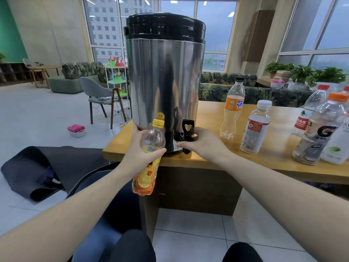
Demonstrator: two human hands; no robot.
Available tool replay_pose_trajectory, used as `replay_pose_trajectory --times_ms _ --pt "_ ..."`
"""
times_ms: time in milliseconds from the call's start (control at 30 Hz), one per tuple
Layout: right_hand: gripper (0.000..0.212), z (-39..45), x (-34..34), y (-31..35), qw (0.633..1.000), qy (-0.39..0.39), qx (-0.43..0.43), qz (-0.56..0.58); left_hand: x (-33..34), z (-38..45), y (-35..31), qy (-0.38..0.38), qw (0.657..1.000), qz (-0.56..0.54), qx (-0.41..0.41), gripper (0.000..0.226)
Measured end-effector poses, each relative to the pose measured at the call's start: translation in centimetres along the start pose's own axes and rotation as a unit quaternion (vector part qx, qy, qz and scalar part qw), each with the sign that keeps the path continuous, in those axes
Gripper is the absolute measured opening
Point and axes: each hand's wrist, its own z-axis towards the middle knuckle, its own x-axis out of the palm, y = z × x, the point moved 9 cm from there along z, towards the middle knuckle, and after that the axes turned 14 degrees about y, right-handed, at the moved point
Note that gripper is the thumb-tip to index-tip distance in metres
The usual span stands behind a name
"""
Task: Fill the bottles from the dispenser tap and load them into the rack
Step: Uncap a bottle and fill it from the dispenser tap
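Note:
A tall steel dispenser [166, 82] with a black lid stands at the wooden table's [211, 159] front left corner. Its black tap [186, 136] sticks out low on the front. My left hand [140, 148] grips an empty orange-label bottle [149, 159] with a yellow cap on, held in front of the table edge, just left of the tap. My right hand [203, 141] lies by the tap, fingers curled toward it, thumb below the spout; a firm grip does not show. No rack is in view.
Several capped empty bottles stand on the table to the right: an orange-label one [233, 108], a white-capped one [255, 127], a red-label one [309, 110], an orange-capped sports bottle [319, 131]. A black mat [37, 171] lies on the floor left. My knees are below.

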Motion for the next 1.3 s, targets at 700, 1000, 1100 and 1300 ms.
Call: replay_pose_trajectory --times_ms 700,1000,1100,1300 --pt "0.075 -3.6 1.2 1.4 0.925 0.102 -0.029 -0.366 11.6 -4.3 2.1 0.048 0.998 -0.037 -0.012 0.077" --pt "0.054 -3.2 3.4 -0.4 0.895 0.241 -0.033 -0.373 11.9 -2.9 2.2 0.11 0.994 -0.001 -0.021 0.073" --pt "0.042 -3.4 4.2 -1.1 0.887 0.301 -0.012 -0.351 11.8 -2.7 3.0 0.134 0.991 -0.006 -0.018 0.076" --pt "0.036 -3.1 5.4 -1.0 0.927 0.302 -0.013 -0.221 11.5 -2.3 3.9 0.14 0.99 -0.004 -0.026 0.078"
